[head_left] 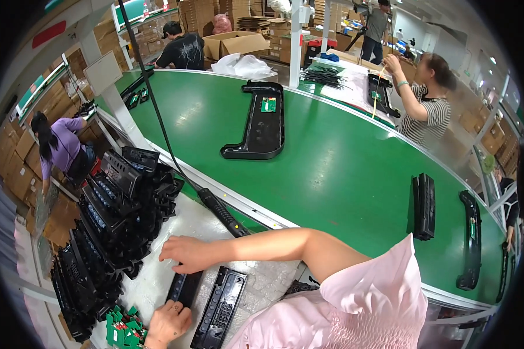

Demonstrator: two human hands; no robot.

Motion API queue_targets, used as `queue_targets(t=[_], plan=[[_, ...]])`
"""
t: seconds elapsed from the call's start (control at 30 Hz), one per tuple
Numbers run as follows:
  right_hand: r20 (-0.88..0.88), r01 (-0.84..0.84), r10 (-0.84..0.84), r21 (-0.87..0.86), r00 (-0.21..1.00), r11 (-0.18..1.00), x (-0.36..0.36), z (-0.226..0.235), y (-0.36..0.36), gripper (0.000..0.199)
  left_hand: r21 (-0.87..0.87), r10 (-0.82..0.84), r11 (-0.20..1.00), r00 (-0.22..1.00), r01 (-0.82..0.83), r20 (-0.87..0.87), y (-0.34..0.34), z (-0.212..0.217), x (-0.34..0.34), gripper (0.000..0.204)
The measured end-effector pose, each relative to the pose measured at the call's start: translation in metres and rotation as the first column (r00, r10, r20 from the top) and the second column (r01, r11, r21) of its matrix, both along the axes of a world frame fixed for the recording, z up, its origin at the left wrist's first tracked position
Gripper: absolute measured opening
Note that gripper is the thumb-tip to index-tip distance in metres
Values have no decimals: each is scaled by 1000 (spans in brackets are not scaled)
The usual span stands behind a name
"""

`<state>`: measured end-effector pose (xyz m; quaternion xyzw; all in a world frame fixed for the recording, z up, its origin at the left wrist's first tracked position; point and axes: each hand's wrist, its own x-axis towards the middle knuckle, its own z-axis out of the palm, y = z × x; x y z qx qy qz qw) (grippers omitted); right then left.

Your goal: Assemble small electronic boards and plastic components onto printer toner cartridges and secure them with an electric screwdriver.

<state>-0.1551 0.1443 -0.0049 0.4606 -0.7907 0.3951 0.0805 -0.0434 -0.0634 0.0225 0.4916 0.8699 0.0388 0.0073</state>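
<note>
My left hand grips the lower end of a narrow black plastic housing that lies on the pale work surface. Over the far end of that housing is my right hand, fingers bent down and drawn together. What its fingertips hold, if anything, is hidden. Beside the housing, to the right, lies a second black housing, its ribbed, slotted inside facing up. Small green circuit boards are heaped left of my left hand.
Black plastic housings are stacked along the left. A black cylindrical tool hangs on a cable by the green conveyor's edge. On the conveyor lie a large black frame and narrower black parts. Co-workers stand around it.
</note>
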Motion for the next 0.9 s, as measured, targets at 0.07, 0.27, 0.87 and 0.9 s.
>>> queue_targets(t=[0.07, 0.27, 0.87, 0.9], plan=[[45, -15, 7, 177, 999, 984, 8, -13, -6, 31, 28, -3, 1000, 1000, 3, 12, 9, 8, 10, 12], [-17, -121, 130, 264, 991, 957, 29, -22, -1, 27, 303, 234, 912, 957, -278, 172, 6, 15, 43, 13], [154, -50, 29, 130, 988, 990, 41, 28, 34, 32, 527, 911, 248, 381, -813, 159, -20, 83, -271, 42], [150, -41, 21, 126, 988, 991, 39, 30, 38, 32, 528, 908, 257, 390, -809, 155, -19, 87, -276, 42]])
